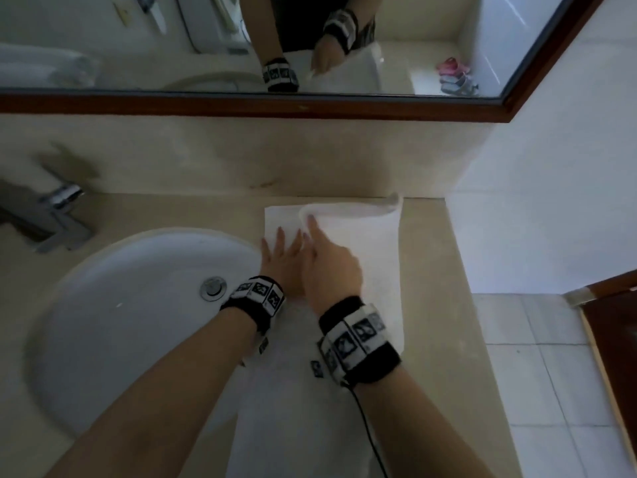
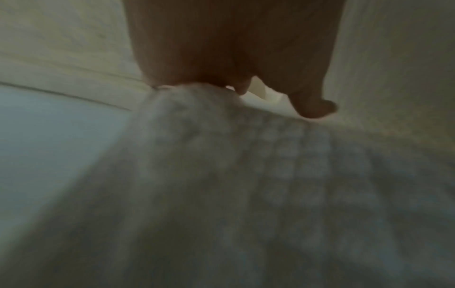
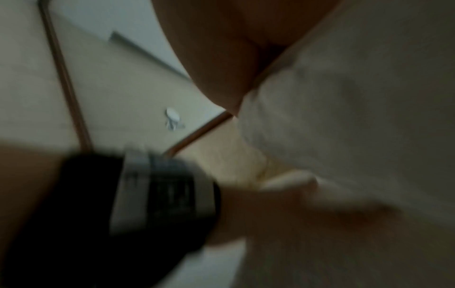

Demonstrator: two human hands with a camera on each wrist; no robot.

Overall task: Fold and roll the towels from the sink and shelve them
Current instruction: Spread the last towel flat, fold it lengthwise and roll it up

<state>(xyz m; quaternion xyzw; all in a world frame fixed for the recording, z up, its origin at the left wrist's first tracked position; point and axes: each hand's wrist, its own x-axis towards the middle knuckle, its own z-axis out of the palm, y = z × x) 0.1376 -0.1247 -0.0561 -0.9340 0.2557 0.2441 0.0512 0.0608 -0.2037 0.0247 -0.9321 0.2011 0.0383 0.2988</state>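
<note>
One white towel (image 1: 358, 257) lies long on the counter (image 1: 444, 270), at 3 o'clock from the sink (image 1: 138, 305). This looks like the folding step. The left hand (image 1: 282, 263) presses flat, fingers straight. The right hand (image 1: 331, 267) pinches the folded edge. Next, line up the edges and smooth them. One tap (image 1: 51, 215), one mirror (image 1: 413, 46).

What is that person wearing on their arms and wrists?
Both forearms are bare, with no sleeves. Each wrist carries a black band: the left wristband and the right wristband both have white square tiles printed with black patterns. A thin black cable trails from the right one.
</note>
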